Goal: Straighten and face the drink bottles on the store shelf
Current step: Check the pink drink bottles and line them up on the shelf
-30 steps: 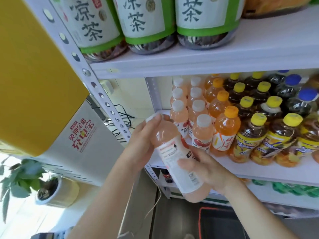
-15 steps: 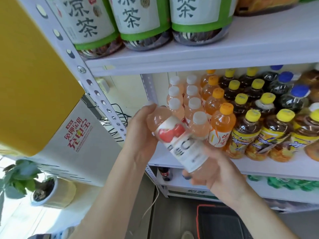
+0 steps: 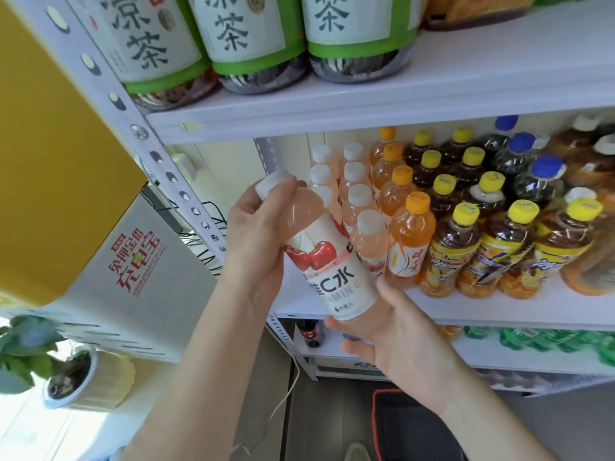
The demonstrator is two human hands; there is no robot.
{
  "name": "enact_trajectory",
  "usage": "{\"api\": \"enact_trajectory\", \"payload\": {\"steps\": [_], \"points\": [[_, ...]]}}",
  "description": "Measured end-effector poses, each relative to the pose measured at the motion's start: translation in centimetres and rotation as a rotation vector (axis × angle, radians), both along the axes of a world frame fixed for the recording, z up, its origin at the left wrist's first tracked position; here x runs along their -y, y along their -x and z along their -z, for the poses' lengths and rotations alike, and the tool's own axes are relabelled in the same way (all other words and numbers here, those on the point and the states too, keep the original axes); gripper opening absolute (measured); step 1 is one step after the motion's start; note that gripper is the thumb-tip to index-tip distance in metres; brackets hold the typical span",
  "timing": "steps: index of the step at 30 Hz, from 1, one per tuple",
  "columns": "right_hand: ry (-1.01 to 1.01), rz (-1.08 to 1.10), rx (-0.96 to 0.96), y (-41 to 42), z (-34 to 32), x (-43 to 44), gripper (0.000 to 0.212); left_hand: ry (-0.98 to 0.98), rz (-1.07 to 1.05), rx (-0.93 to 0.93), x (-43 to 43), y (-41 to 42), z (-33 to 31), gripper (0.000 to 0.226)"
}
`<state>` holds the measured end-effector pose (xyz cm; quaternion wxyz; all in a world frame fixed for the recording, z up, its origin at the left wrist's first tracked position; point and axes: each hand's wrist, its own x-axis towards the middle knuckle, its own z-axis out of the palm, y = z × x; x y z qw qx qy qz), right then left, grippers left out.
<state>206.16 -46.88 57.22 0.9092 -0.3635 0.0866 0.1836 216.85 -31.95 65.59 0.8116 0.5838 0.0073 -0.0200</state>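
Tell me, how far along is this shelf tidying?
Partway. The orange drinks and the yellow-capped teas stand upright in rows, labels mostly forward. In hand: a pink cherry bottle, tilted off the shelf, left hand at its neck, right hand under its base, cherry picture facing the camera. Left: standing it upright in the gap at the front of the white-capped row.

tea jars (image 3: 253,38) — tops cropped, bottle base (image 3: 357,322) hidden

Bottle (image 3: 327,261) before shelf (image 3: 499,311), left of rows (image 3: 466,207).
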Motion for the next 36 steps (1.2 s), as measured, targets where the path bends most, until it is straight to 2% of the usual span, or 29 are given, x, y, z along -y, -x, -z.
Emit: {"api": "enact_trajectory", "payload": {"steps": [4, 10, 15, 20, 22, 23, 25, 27, 29, 32, 34, 36], "points": [[0.122, 0.088, 0.067, 0.1, 0.1, -0.1, 0.044, -0.144, -0.022, -0.028, -0.6, -0.3, -0.3, 0.014], [0.027, -0.035, -0.176, -0.4, 0.2, 0.1, 0.072, -0.487, 0.163, 0.046, -2.6, -0.5, -0.6, 0.027], [0.070, -0.120, -0.232, -1.2, 1.0, 0.3, 0.068, -0.729, 0.203, 0.088, -3.4, -0.8, -1.0, 0.033], [0.146, -0.125, -0.269, -2.0, 2.4, 0.2, 0.066, -0.814, 0.245, 0.180, -3.8, -1.1, -1.5, 0.024], [0.333, -0.047, -0.257, -2.7, 2.9, 0.2, 0.058, -0.923, 0.189, 0.235, -3.5, -1.1, -1.3, 0.021], [0.514, -0.029, -0.211, -3.0, 2.9, 0.2, 0.047, -0.999, 0.155, 0.250, -3.3, -1.0, -1.0, 0.021], [0.939, -0.031, -0.021, -3.6, 2.9, 0.5, 0.025, -1.175, 0.095, 0.267, -2.8, -0.7, -0.3, 0.028], [1.279, 0.012, 0.196, -3.9, 3.1, 1.1, 0.019, -1.363, 0.033, 0.318, -2.2, -0.6, 0.9, 0.034], [1.447, 0.152, 0.371, -4.1, 2.4, 1.6, 0.023, -1.492, -0.003, 0.375, -1.8, -1.1, 2.3, 0.037], [1.655, 0.323, 0.648, -4.9, 0.8, 2.3, 0.028, -1.579, -0.042, 0.353, -1.3, -2.7, 4.6, 0.037], [1.796, 0.353, 0.760, -5.9, -0.3, 2.6, 0.031, -1.607, -0.086, 0.327, -0.9, -4.2, 6.1, 0.037], [1.932, 0.285, 0.782, -6.9, -0.9, 2.7, 0.036, -1.605, -0.127, 0.294, -0.5, -6.1, 7.1, 0.036]]}}
